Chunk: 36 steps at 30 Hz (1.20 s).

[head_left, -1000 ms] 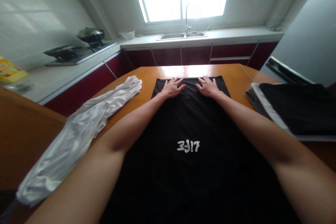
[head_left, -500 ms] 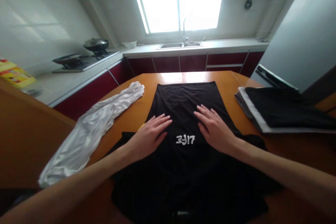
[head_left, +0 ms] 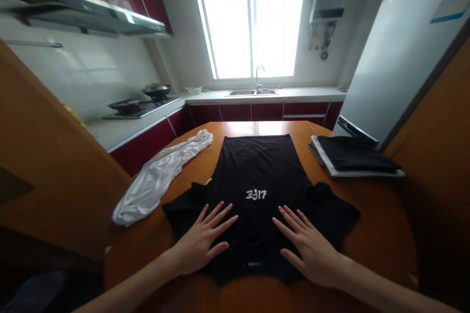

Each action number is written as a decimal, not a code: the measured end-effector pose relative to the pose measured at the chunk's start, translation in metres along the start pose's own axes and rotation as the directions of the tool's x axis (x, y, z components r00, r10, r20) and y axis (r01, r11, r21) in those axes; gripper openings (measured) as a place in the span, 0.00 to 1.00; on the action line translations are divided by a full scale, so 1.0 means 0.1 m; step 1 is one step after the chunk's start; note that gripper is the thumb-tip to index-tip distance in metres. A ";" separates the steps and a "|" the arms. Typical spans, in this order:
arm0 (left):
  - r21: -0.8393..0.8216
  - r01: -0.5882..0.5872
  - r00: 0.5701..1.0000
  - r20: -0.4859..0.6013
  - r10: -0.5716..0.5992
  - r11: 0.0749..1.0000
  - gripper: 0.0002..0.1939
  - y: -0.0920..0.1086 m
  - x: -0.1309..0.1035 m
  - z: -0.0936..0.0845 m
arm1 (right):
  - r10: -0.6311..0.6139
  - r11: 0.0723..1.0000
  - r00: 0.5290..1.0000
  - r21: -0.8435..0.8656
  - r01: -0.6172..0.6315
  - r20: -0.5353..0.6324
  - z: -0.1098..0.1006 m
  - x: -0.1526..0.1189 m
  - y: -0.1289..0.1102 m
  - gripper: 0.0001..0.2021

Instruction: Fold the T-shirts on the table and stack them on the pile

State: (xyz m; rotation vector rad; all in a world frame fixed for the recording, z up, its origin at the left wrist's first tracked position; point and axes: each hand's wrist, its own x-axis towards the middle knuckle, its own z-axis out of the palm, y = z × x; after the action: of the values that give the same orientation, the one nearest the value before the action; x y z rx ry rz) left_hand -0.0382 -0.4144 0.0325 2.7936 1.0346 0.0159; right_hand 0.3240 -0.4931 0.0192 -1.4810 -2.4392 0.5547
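Note:
A black T-shirt lies spread flat on the wooden table, its hem toward the window and its neck toward me. White lettering shows upside down on its chest. My left hand rests palm down on the shirt's left upper part, fingers spread. On the opposite side my right hand lies flat as well, its fingers apart. Neither hand grips the fabric. Both sleeves stick out to the sides, and a small yellow patch peeks out at the left edge of the shirt.
A crumpled white garment lies along the left of the wooden table. Folded black, white and grey clothes are stacked at the right. Behind stand a counter with a sink, a stove and a fridge.
Both hands have slid back toward me over the shirt, from beside the lettering to nearer the neck, with fingers spreading wider. My view has tilted up, showing more of the kitchen.

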 end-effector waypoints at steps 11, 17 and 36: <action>-0.173 0.046 0.971 -0.225 -0.085 0.984 0.26 -0.09 1.18 -0.29 | 0.136 0.986 0.973 -0.073 -0.152 -0.187 -0.32 1.05 0.09 0.25; -0.194 0.217 0.949 -0.189 -0.254 0.957 0.28 -0.33 2.42 -0.18 | 0.205 0.978 0.952 0.072 -0.194 -0.226 -0.49 2.06 0.47 0.26; -0.864 -0.153 0.755 0.211 -0.621 -0.480 0.24 -1.67 2.88 -0.38 | 0.438 -0.135 0.896 0.991 -0.015 0.073 -0.84 3.02 1.80 0.27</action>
State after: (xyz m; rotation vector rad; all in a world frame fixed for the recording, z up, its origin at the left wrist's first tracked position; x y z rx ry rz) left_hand 0.0704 -0.0970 0.0303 0.5855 0.9120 1.0730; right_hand 0.3610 -0.1342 0.0177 -0.9853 -0.6906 1.6206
